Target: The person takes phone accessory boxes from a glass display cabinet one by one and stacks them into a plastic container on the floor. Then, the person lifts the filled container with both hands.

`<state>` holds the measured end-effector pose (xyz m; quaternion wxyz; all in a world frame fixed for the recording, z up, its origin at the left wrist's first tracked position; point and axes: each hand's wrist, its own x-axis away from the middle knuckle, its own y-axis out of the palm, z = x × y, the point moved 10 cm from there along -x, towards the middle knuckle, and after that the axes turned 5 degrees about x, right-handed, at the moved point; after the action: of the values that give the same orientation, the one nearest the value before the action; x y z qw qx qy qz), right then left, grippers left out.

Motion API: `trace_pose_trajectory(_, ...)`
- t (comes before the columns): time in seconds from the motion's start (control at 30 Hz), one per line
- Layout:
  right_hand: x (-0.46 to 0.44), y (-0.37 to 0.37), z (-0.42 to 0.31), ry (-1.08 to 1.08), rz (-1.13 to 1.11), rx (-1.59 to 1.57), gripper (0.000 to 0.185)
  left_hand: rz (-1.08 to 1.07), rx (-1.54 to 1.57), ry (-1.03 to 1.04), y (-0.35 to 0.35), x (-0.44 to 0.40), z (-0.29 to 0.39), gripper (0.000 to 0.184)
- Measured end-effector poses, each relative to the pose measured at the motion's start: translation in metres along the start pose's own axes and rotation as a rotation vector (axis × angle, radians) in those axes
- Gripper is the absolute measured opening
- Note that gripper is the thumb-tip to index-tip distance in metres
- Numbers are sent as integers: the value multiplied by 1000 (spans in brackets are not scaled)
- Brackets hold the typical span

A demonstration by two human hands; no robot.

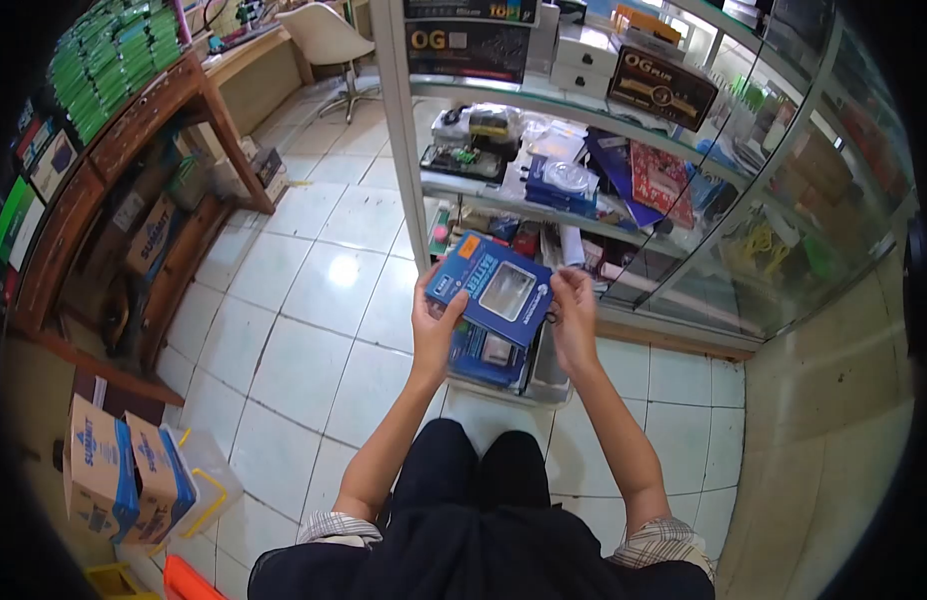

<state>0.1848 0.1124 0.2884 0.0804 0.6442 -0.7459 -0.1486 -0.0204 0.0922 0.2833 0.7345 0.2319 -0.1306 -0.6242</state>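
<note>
A flat blue battery box (462, 268) with a clear window and an orange sticker is held up in front of me, tilted. My left hand (437, 322) grips its left side, thumb on the front face. At its right edge, the fingers of my right hand (576, 312) are closed on the box, partly blurred. Just beneath is a pale open bin (554, 385) on the floor, with another blue package (487, 362) in it. The held box hides part of the bin.
A glass display cabinet (524, 190) with packed shelves stands ahead and to the right. Wooden shelving (149, 150) with green packets (109, 60) is on the left. Cardboard boxes (114, 470) sit at lower left. A white chair (326, 38) stands farther back on the tiled floor (294, 330).
</note>
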Motion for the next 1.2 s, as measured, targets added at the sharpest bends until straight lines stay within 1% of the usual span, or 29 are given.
trace_pose_trajectory(0.03, 5, -9, 34, 84, -18, -29, 29, 27, -4, -60, -15, 7, -19, 57)
trace_pose_trajectory(0.07, 13, -15, 54, 90, -25, -31, 29, 57, -70, -57, -32, 12, -37, 57)
trace_pose_trajectory(0.13, 28, -30, 95, 203, 3, 115, 42, 105, -161, -82, -53, 23, -62, 58)
trace_pose_trajectory(0.17, 31, -34, 108, 200, 1, 114, 42, 105, -161, -78, -63, 25, -76, 58)
trace_pose_trajectory(0.23, 36, -45, 126, 208, 7, 224, 52, 95, -552, 111, -77, 28, -92, 56)
trace_pose_trajectory(0.27, 40, -47, 123, 199, 79, 321, 55, 117, -513, 101, -81, 31, -104, 56)
trace_pose_trajectory(0.3, 37, -55, 139, 140, 86, 376, 55, 175, -845, 118, -77, 39, -98, 58)
trace_pose_trajectory(0.37, 34, -65, 149, -1, 126, 570, 57, 191, -885, 116, -82, 42, -114, 62)
trace_pose_trajectory(0.4, 34, -63, 147, -1, 126, 569, 57, 191, -886, 117, -78, 42, -114, 62)
trace_pose_trajectory(0.47, 37, -57, 137, -62, 111, 1011, 60, 253, -1060, 164, -74, 45, -107, 63)
trace_pose_trajectory(0.6, 41, -44, 116, -126, 99, 1021, 57, 282, -1069, 148, -75, 40, -105, 62)
trace_pose_trajectory(0.67, 43, -32, 75, -290, 131, 1060, 49, 310, -1060, 236, -59, 34, -70, 60)
trace_pose_trajectory(0.7, 34, -25, 49, -327, 140, 1055, 49, 311, -1043, 271, -46, 21, -47, 60)
trace_pose_trajectory(0.77, 22, 2, -22, -570, 73, 1064, 45, 133, -842, 561, 6, -4, 21, 57)
trace_pose_trajectory(0.83, -4, 23, -94, -748, 69, 959, 42, 24, -774, 798, 58, -32, 94, 52)
trace_pose_trajectory(0.87, -14, 38, -136, -886, 57, 900, 40, -15, -706, 883, 83, -45, 126, 49)
trace_pose_trajectory(0.9, -23, 55, -178, -980, 84, 906, 39, -57, -637, 970, 107, -59, 157, 47)
trace_pose_trajectory(0.97, -47, 87, -246, -1167, 54, 770, 40, -119, -566, 1148, 151, -88, 212, 43)
trace_pose_trajectory(1.0, -59, 107, -277, -1195, -23, 638, 40, -133, -365, 1132, 167, -103, 239, 37)
trace_pose_trajectory(1.03, -70, 127, -304, -1273, -42, 615, 40, -136, -352, 1162, 184, -119, 260, 37)
trace_pose_trajectory(1.07, -87, 148, -326, -1303, -38, 712, 41, -163, -208, 1091, 194, -142, 278, 34)
trace_pose_trajectory(1.1, -102, 170, -345, -1278, -127, 679, 43, -189, -68, 1014, 204, -165, 295, 31)
trace_pose_trajectory(1.17, -148, 204, -366, -1181, -132, 744, 48, -195, -132, 1040, 230, -201, 326, 27)
trace_pose_trajectory(1.2, -174, 218, -373, -1169, -111, 795, 49, -182, -232, 1055, 243, -219, 339, 28)
